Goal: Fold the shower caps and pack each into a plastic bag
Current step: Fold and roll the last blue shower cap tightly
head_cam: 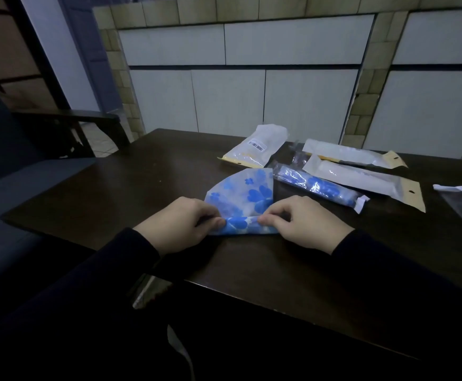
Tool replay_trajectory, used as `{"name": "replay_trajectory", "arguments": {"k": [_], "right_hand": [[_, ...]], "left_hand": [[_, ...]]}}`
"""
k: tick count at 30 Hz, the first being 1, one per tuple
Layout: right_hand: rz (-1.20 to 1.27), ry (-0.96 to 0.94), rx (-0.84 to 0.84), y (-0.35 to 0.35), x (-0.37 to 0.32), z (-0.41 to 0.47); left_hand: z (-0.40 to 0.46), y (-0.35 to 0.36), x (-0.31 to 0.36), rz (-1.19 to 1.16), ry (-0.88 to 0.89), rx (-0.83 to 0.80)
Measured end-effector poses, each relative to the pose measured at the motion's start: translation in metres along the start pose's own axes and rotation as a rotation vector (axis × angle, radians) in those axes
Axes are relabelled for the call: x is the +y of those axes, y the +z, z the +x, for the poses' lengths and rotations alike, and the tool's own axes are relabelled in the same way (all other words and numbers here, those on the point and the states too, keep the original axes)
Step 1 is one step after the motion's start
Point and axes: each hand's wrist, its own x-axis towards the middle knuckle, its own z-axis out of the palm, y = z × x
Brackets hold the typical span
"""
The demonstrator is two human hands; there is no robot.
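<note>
Left hand (181,224) and right hand (301,220) both pinching near edge of cap (245,200), rolling it away on table (141,188); packed bag (317,185) lying just beyond. Keeping roll tight and even should help it fit a bag

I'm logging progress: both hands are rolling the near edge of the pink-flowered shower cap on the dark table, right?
Not quite: the head view shows the shower cap has blue flowers, not pink. Both the left hand and right hand do pinch its rolled near edge on the dark table.
</note>
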Motion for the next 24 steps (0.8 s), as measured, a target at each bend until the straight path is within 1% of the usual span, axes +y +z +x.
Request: {"name": "replay_trajectory", "arguments": {"k": [3,8,12,17,20,22,24], "right_hand": [[0.028,0.053,-0.002,0.002,0.001,0.001],[-0.055,0.083,0.053,0.004,-0.002,0.001],[-0.193,0.072,0.147,0.008,-0.011,-0.001],[-0.407,-0.033,0.318,0.013,-0.017,-0.007],[-0.478,-0.177,0.45,0.018,-0.014,-0.005],[-0.457,-0.275,0.463,0.023,-0.012,-0.002],[-0.45,-0.347,0.422,0.023,-0.008,-0.002]], "left_hand": [[0.002,-0.001,0.002,-0.01,-0.07,-0.024],[0.003,-0.003,0.005,-0.008,-0.117,-0.027],[0.002,-0.003,0.01,-0.007,-0.113,0.052],[0.004,0.002,0.013,0.106,-0.031,0.135],[0.005,0.004,0.017,0.077,0.092,0.18],[0.001,0.01,0.02,0.062,0.176,0.181],[-0.002,0.013,0.019,0.014,0.166,0.168]]}}
